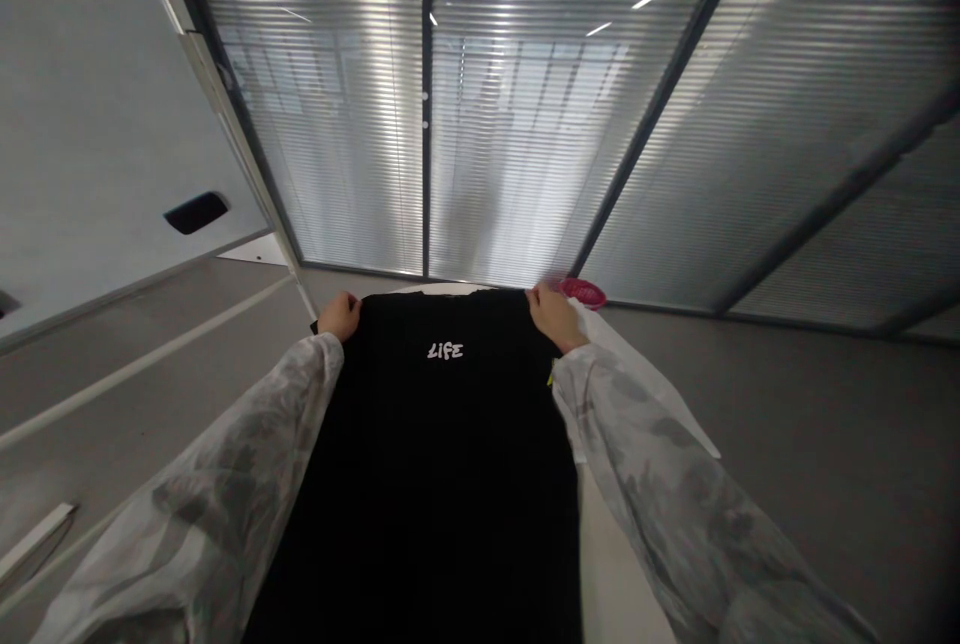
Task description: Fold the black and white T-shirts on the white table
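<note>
Head view: pinching the black garment (450, 464) by its far edge with left grip (340, 316) and right grip (553, 316), lower centre, best tensioned evenly.

Loose sleeves (225, 469) show blotchy grey-and-white patterning.

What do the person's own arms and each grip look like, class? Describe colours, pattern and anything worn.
Both arms are in long sleeves: the left sleeve and right sleeve are pale grey with blotchy, darker grey patches, reaching about the wrists. The left grip and right grip are bare hands without gloves.
</note>
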### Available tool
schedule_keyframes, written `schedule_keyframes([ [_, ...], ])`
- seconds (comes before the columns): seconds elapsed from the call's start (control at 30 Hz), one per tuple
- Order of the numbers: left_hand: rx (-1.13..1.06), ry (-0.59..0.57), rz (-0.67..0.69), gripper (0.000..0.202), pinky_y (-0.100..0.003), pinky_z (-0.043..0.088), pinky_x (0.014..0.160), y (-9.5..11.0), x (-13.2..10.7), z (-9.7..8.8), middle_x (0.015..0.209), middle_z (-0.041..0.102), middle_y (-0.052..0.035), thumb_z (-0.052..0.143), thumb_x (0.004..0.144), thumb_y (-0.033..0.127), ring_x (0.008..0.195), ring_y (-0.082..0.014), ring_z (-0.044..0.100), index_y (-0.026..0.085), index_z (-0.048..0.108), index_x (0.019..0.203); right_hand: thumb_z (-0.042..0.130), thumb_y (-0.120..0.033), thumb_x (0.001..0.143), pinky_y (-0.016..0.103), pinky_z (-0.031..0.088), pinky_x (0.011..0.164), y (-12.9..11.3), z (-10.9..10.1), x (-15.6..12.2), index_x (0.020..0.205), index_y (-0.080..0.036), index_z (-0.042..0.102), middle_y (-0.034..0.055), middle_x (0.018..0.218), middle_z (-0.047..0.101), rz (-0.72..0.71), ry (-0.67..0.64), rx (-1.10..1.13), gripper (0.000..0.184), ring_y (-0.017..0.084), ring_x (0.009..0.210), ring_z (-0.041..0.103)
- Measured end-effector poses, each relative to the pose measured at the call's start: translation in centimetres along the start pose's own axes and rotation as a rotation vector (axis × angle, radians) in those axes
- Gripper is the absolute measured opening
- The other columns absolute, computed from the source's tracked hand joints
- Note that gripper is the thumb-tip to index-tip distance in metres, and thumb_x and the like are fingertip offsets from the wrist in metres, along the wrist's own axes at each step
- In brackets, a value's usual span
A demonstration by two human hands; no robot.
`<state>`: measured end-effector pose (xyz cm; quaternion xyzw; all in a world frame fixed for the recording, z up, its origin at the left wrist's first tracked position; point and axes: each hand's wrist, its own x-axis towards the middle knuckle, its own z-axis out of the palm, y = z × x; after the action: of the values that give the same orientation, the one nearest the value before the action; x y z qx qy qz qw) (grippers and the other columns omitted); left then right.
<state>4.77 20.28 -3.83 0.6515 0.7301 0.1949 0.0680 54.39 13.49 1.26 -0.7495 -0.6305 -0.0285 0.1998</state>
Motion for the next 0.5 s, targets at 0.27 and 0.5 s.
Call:
schedule_keyframes([
  [0.27, 0.044, 0.037, -0.014, 0.026, -0.045, 0.046, 0.109, 0.9, -0.9, 0.3, 0.112, 0.080, -0.0144, 0.051, 0.108, 0.041, 0.113, -0.0322, 0.074, 0.022, 0.067, 0.118, 0.064, -0.061, 0.100, 0.046, 0.042, 0.114, 3.7, -1.7, -2.0, 0.116, -0.021, 0.072, 0.0163, 0.124, 0.070, -0.401, 0.067, 0.016, 0.044, 0.036, 0.125, 0.060],
  [0.5, 0.042, 0.064, 0.025, 0.025, -0.043, 0.047, 0.107, 0.7, -1.4, 0.6, 0.117, 0.078, -0.0156, 0.053, 0.108, 0.040, 0.116, -0.0328, 0.072, 0.022, 0.067, 0.117, 0.061, -0.042, 0.098, 0.040, 0.050, 0.101, 5.4, -0.3, -2.6, 0.093, -0.024, 0.072, 0.0083, 0.106, 0.076, -0.239, -0.059, 0.160, 0.022, 0.028, 0.106, 0.066],
])
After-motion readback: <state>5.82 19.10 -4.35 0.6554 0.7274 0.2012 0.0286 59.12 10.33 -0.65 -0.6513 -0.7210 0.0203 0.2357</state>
